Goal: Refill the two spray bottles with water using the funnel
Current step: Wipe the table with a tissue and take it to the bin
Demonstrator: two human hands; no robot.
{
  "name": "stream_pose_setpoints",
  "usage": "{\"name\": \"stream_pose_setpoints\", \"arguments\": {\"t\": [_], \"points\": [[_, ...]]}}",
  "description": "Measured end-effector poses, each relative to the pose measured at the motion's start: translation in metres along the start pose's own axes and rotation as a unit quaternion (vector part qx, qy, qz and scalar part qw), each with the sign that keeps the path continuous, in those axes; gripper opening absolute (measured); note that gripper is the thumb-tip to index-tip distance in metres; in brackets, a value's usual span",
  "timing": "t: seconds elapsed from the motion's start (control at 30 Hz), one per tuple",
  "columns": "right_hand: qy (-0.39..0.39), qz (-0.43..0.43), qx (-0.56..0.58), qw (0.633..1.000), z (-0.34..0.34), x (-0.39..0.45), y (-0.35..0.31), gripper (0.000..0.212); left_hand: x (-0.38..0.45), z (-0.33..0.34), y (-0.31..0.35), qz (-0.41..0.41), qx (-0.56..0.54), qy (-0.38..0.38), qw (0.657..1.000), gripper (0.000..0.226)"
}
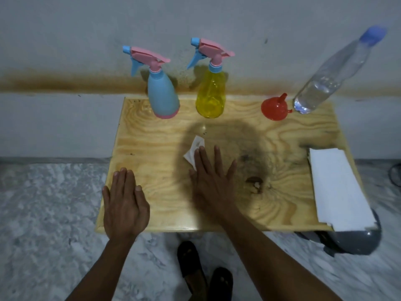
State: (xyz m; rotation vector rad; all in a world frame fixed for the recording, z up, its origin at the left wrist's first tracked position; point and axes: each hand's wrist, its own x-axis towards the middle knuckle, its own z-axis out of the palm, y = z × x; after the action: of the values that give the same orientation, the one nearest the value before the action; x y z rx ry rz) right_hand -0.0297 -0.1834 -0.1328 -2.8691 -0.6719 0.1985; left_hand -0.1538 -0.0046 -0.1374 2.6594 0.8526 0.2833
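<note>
Both spray bottles, the blue spray bottle (163,94) at eleven o'clock and the yellow spray bottle (211,95) at twelve, were capped. The funnel (275,108) lay unused at one o'clock by the water bottle (332,74). The left hand (124,203) lay flat with fingers together; the right hand (213,181), fingers spread, pressed a tissue (194,149).

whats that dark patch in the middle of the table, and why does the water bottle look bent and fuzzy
Head view: the dark patch is a round shadow on the table, cast from above and covering the right hand and tissue; the water bottle leans and smears from wide-angle distortion near the frame edge, with its cap blurred.
</note>
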Motion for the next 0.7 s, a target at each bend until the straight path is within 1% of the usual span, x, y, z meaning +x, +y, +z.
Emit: {"name": "stream_pose_setpoints", "arguments": {"t": [0.27,0.33,0.4,0.53,0.7], "points": [[-0.011,0.086,0.021,0.996,-0.019,-0.025,0.090,0.060,0.000,0.001,-0.001,0.019,0.013,0.019,1.000,0.056],[-0.019,0.105,0.034,0.994,-0.023,-0.034,0.106,0.060,0.000,0.001,-0.002,0.032,0.022,0.023,0.999,0.056],[-0.018,0.125,0.024,0.992,-0.025,-0.045,0.118,0.060,0.000,0.001,-0.003,0.037,0.023,0.023,0.999,0.056],[-0.027,0.165,0.003,0.986,-0.026,-0.067,0.126,0.071,0.001,0.002,-0.004,0.038,0.032,0.019,0.999,0.055],[-0.029,0.191,0.040,0.980,-0.020,-0.082,0.103,0.067,0.001,-0.001,-0.006,0.034,0.015,0.013,0.999,0.055]]}}
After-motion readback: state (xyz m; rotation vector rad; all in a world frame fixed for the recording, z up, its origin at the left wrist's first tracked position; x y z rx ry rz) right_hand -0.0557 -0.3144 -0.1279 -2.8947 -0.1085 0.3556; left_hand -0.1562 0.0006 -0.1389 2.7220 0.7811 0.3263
